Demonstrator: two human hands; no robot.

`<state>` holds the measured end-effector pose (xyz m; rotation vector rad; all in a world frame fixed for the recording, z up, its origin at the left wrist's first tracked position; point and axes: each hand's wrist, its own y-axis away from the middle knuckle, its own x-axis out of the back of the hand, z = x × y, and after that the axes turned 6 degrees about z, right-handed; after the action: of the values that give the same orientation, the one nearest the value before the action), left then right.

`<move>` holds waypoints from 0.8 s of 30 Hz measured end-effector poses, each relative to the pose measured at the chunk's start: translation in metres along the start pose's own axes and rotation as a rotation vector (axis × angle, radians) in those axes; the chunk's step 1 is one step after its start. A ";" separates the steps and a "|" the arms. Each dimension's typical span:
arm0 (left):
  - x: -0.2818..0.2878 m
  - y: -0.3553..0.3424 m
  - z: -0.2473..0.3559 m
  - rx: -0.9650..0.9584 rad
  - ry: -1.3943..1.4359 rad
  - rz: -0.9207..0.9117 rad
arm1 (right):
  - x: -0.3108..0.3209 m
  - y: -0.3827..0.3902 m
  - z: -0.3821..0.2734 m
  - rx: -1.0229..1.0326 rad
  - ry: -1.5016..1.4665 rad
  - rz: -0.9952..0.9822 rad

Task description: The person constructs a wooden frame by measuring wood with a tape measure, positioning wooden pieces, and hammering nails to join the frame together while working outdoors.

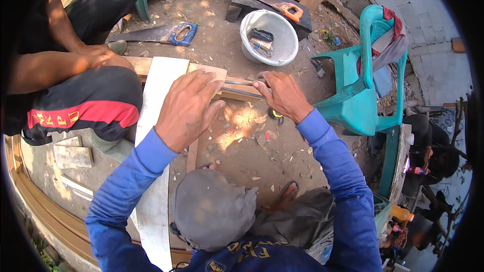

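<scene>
My left hand (190,103) rests over the end of a pale wooden piece (214,72), fingers stretched forward and thumb spread apart. A thin, dark grey metal strip (243,91) spans the gap from its fingertips to my right hand (283,94). The right thumb and fingers are closed on the strip's far end. What kind of tool the strip belongs to I cannot make out. Beneath my left hand and forearm runs a long white board (154,211). Behind the strip lies a wooden beam (138,64).
Ahead stand a white bucket (282,45) with small tools inside and an orange-handled saw (290,12). A blue-handled saw (182,34) lies on the dirt. A green chair (348,106) is at right. Another person's knee (116,95) is close at left. My rounded, grey-covered knee (214,209) rises below.
</scene>
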<state>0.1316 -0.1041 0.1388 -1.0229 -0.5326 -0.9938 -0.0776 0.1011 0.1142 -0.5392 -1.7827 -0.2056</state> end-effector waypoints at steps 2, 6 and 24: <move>-0.033 -0.017 -0.017 -0.033 -0.115 0.005 | -0.013 0.002 0.004 -0.025 0.071 -0.048; -0.060 -0.023 -0.041 -0.066 -0.321 -0.119 | -0.018 0.003 -0.021 -0.113 0.252 -0.028; -0.079 -0.078 -0.025 0.341 -0.236 -0.256 | -0.055 0.005 -0.025 -0.205 0.217 0.285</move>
<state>0.0235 -0.1052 0.1024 -0.7805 -1.0120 -0.9681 -0.0433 0.0811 0.0683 -0.8770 -1.4643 -0.2403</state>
